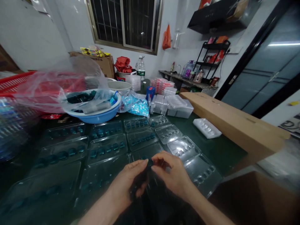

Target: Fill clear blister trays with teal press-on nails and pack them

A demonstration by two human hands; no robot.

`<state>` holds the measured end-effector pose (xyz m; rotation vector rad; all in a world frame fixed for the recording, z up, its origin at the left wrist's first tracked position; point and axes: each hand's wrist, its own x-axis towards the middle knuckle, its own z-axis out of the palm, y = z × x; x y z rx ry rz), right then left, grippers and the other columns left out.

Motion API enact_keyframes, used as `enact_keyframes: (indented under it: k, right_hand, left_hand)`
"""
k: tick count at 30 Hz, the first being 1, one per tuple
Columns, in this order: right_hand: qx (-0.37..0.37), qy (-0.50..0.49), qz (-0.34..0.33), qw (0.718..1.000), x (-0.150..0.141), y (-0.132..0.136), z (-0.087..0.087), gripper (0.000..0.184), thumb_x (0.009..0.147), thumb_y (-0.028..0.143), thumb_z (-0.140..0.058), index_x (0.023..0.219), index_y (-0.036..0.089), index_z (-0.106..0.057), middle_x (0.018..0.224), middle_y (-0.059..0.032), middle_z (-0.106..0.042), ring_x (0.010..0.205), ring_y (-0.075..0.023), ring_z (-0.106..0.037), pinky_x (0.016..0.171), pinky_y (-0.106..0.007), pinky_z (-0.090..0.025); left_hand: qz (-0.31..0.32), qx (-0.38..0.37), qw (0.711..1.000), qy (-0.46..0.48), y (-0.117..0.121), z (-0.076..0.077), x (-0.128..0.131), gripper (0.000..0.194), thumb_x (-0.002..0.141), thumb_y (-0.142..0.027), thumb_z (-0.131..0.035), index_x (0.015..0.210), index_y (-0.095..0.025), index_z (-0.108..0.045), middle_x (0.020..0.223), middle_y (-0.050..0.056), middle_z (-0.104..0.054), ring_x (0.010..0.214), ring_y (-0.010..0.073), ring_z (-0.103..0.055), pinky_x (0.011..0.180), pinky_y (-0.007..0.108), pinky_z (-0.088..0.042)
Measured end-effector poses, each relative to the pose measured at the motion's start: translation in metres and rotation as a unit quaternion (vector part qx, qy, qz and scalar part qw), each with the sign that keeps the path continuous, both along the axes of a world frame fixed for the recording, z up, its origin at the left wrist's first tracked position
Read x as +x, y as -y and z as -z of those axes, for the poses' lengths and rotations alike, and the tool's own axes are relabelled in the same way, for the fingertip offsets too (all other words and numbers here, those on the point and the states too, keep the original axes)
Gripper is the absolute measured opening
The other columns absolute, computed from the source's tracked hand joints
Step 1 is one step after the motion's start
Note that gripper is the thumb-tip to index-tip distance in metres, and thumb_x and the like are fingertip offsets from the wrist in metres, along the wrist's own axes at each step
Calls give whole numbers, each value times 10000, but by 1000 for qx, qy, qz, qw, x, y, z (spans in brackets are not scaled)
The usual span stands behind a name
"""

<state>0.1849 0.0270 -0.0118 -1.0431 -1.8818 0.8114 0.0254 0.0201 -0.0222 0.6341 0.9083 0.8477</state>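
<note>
My left hand [127,184] and my right hand [172,175] meet above the green-topped table, their fingertips pinching a small dark teal piece [149,162]. A darker shape hangs below it, too dim to make out. Clear plastic blister trays [142,139] lie side by side around and beneath my hands, most holding rows of small teal pieces. The tray under my right hand [201,172] holds paler pieces. A blue plastic basin [98,116] beyond the trays holds dark pieces under a clear bag.
A bag of light blue pieces [135,105] and stacked clear plastic boxes [180,107] stand behind the trays. A long cardboard box [234,123] lies along the right side, with a white tray [206,128] next to it. A red basket [14,82] sits at the far left.
</note>
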Motion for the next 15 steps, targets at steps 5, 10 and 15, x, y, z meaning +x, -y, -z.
enact_keyframes:
  k: [5, 10, 15]
  right_hand:
    - [18, 40, -29, 999, 7, -18, -2, 121, 739, 139, -525, 847, 185, -553, 761, 3, -532, 643, -92, -516, 543, -192, -410]
    - [93, 198, 86, 972, 26, -99, 8, 115, 765, 197, -514, 867, 185, -567, 754, 0, -574, 667, -101, -536, 595, -198, -415]
    - [96, 275, 143, 946, 41, -211, 29, 168, 777, 185, -508, 920, 187, -597, 907, -44, -592, 799, -145, -550, 702, -253, -411]
  left_hand:
    - [36, -22, 999, 15, -24, 0, 8, 283, 751, -402, -544, 672, -131, -525, 506, 5, -474, 370, 63, -387, 311, 170, -183]
    - [-38, -110, 992, 41, -45, -3, 1, 268, 717, -372, -594, 810, -121, -567, 633, -2, -477, 424, 51, -391, 324, 162, -210]
    - [-81, -129, 987, 51, -43, -4, -22, 306, 705, -366, -605, 879, -116, -572, 712, 18, -485, 483, 76, -419, 336, 177, -239]
